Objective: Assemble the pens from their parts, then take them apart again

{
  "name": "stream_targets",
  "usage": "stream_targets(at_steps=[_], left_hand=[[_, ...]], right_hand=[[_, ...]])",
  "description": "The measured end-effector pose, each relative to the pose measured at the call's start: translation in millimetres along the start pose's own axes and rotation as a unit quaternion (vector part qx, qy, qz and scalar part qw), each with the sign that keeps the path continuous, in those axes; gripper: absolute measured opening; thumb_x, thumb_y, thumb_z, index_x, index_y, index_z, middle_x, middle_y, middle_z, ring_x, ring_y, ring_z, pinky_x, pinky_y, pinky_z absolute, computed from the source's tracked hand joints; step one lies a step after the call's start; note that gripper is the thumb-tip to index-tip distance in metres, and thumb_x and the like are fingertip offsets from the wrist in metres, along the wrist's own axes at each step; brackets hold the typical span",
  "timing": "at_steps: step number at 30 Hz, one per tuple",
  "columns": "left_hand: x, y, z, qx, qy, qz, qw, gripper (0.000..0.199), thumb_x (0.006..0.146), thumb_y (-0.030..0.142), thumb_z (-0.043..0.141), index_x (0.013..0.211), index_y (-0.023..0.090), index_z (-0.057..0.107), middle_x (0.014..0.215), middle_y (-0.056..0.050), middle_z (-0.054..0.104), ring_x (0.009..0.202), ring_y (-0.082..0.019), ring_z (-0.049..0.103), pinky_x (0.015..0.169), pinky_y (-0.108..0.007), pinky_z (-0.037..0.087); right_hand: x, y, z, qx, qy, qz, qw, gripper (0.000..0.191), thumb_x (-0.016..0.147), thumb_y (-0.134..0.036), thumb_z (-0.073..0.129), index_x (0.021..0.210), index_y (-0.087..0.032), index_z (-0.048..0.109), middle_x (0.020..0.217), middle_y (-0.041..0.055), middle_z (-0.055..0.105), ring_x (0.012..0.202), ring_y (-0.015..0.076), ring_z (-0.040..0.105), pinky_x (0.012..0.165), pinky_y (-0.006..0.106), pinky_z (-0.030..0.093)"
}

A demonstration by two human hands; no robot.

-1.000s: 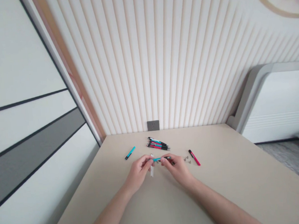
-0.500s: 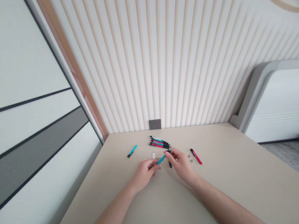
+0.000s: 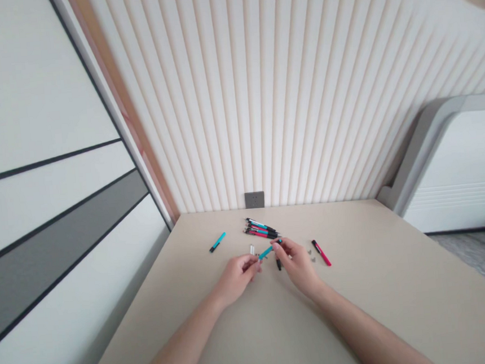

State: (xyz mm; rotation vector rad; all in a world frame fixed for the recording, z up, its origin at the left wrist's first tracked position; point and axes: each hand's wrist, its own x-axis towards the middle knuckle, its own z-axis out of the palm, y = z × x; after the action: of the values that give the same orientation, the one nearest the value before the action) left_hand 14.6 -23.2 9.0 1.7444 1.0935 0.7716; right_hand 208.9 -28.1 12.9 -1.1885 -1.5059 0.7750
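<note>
A turquoise pen barrel [image 3: 266,252] with a dark end is held above the table, slanting up to the right. The fingertips of my left hand [image 3: 236,276] are pinched at its lower left end; whether they also hold a small part there is too small to tell. My right hand [image 3: 297,263] grips the barrel near the dark upper end between thumb and fingers. Below the right fingers lies a short black pen piece [image 3: 279,264], partly hidden. White slim tubes [image 3: 252,249] and tiny parts lie just behind the hands, partly covered.
Behind the hands lies a bunch of turquoise, red and black pens [image 3: 260,228]. Another turquoise barrel [image 3: 218,242] rests at the left, a red one [image 3: 321,253] at the right beside small metal clips [image 3: 312,259]. A ribbed wall with a socket [image 3: 255,199] borders the table's far edge.
The turquoise barrel lies at a flatter slant, and more of it shows between my fingers. Both hands keep their hold. The whole view has shifted slightly.
</note>
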Motion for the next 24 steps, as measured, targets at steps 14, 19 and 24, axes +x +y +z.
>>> stream_targets(at_steps=[14,19,24], left_hand=[[4,-12,-27.2,0.310,0.184,0.127,0.924,0.017,0.092,0.026,0.050,0.087,0.018,0.064,0.087,-0.006,0.063,0.088,-0.021,0.060,0.083,-0.034,0.046],[3,-16,-25.7,0.366,0.159,0.123,0.908,0.019,0.093,0.023,0.050,0.087,0.018,0.068,0.087,-0.007,0.062,0.087,-0.021,0.060,0.084,-0.035,0.046],[3,-14,-21.9,0.404,0.137,0.119,0.896,0.016,0.090,0.022,0.054,0.084,0.018,0.068,0.086,-0.007,0.062,0.086,-0.022,0.059,0.081,-0.034,0.045]], right_hand=[[-10,-6,-3,-0.161,0.002,-0.084,0.983,0.036,0.092,-0.039,0.050,0.122,-0.021,0.059,0.070,-0.0008,0.061,0.060,0.0137,0.054,0.062,0.024,0.044],[-9,-5,-2,-0.174,0.003,-0.056,0.983,0.033,0.093,-0.038,0.047,0.116,-0.022,0.062,0.067,-0.0016,0.060,0.057,0.0132,0.052,0.058,0.023,0.042],[-10,-2,4,-0.194,-0.031,-0.055,0.979,0.032,0.092,-0.038,0.047,0.112,-0.023,0.066,0.066,-0.0006,0.061,0.059,0.0144,0.054,0.060,0.024,0.041]])
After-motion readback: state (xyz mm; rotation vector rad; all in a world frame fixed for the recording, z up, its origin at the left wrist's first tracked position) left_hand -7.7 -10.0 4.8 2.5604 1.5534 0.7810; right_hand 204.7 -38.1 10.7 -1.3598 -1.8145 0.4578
